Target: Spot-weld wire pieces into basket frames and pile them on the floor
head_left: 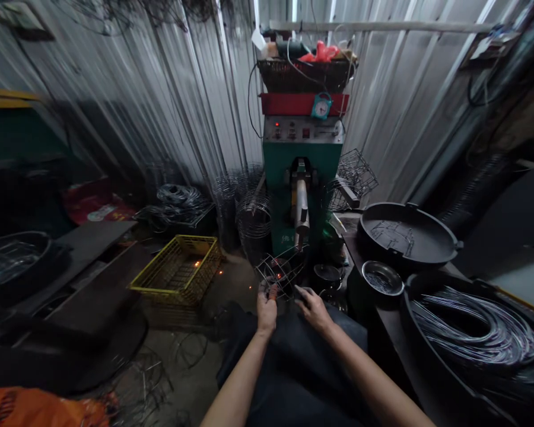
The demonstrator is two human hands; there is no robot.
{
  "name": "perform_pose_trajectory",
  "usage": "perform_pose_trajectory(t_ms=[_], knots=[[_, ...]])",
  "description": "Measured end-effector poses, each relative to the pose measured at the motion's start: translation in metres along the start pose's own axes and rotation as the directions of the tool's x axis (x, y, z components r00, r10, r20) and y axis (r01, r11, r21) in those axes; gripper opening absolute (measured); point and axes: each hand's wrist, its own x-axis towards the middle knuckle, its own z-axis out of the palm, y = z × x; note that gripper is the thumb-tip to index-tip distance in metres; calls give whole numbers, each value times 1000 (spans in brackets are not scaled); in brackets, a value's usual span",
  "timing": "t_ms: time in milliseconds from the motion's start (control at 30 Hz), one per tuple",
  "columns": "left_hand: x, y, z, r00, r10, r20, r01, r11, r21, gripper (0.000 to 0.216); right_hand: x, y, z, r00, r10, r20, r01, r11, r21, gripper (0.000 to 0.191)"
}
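A round wire cage [281,270] sits under the metal arm [301,207] of a green welding machine [302,178], with small orange sparks glowing on it. My left hand [266,308] is closed on the cage's near rim, an orange-tipped finger showing. My right hand [312,307] grips the cage's right side with fingers curled around the wire. Both forearms reach out over my dark lap.
A yellow plastic crate [178,270] stands on the floor at left. Finished wire cages [253,216] pile beside the machine. At right are a black pan [407,237], a small metal bowl [382,279] and a tub of cut wire rods [476,335]. Corrugated metal walls close in behind.
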Motion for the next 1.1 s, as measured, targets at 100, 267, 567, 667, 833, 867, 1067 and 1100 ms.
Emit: perform_pose_trajectory(t_ms=[100, 267, 567, 667, 833, 867, 1067, 1100], knots=[[6, -3, -7, 994, -80, -79, 71, 991, -117, 24, -31, -4, -9, 995, 97, 38, -99, 994, 51, 32], [-5, -14, -44, 940, -342, 6, 302, 824, -479, 16, -98, -5, -11, 791, 326, 518, -431, 898, 92, 18], [-14, -18, -99, 843, -526, 107, 484, 657, -579, 22, -116, 1, -2, 715, 564, 412, -687, 675, 269, 28], [-4, -17, -108, 819, -537, 201, 548, 632, -548, 25, -118, 9, 0, 648, 620, 442, -760, 560, 329, 35], [14, -17, -132, 791, -540, 287, 601, 600, -528, 30, -116, 19, -1, 581, 673, 457, -813, 446, 375, 42], [15, -17, -140, 794, -537, 285, 597, 601, -531, 30, -115, 20, -1, 573, 673, 467, -817, 429, 385, 42], [-4, -12, -209, 861, -495, 114, 456, 654, -604, 33, -107, 28, -8, 553, 676, 487, -833, 430, 349, 44], [-10, -10, -222, 869, -490, 68, 422, 663, -618, 33, -106, 32, -10, 547, 678, 491, -837, 432, 336, 43]])
